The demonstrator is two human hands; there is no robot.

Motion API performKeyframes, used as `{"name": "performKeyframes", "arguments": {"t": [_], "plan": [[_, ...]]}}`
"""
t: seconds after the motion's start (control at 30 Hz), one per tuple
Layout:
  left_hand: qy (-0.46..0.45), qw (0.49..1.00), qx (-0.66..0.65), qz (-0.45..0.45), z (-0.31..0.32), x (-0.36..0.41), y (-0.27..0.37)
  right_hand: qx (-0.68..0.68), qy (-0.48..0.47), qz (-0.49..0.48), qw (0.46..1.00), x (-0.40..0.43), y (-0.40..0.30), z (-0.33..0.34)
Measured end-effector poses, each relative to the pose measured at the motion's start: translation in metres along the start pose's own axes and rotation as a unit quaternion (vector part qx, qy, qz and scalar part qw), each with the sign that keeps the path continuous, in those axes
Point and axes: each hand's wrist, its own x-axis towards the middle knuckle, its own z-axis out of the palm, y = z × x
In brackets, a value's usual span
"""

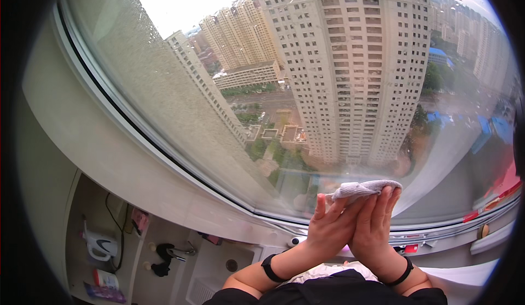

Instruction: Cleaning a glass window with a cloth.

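A folded pale lilac-grey cloth (pixel 364 188) lies against the large window pane (pixel 295 174), near the pane's lower edge. My left hand (pixel 333 225) presses it with the fingers stretched upward and the thumb apart at the left. Beside it, my right hand (pixel 372 225) holds the cloth's right part under its fingertips. The two hands meet at their inner edges, and black bands circle both wrists. Cloudy smears show on the glass around the cloth, and droplets dot the pane higher up. Tall buildings stand outside.
The window frame (pixel 172 161) curves along the left and bottom of the pane. Below left are a white sink (pixel 242 260), a chrome faucet (pixel 184 251) and a white corded appliance (pixel 100 243). Small items, including a red one (pixel 411 248), lie by the sill at right.
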Motion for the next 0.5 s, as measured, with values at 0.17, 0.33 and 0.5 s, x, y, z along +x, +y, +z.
{"name": "performKeyframes", "arguments": {"t": [0.17, 0.33, 0.5], "plan": [[-0.011, 1.0, 0.009, -0.02, -0.009, -0.008, -0.015, -0.017, -0.021, -0.059, 0.998, 0.005, -0.008, 0.009], [-0.022, 0.998, 0.04, -0.031, -0.011, -0.027, -0.036, -0.054, -0.032, -0.093, 0.994, 0.011, -0.024, 0.023], [-0.063, 0.995, 0.06, -0.057, -0.017, -0.034, -0.051, -0.054, -0.024, -0.106, 0.993, 0.022, -0.037, 0.033]]}}
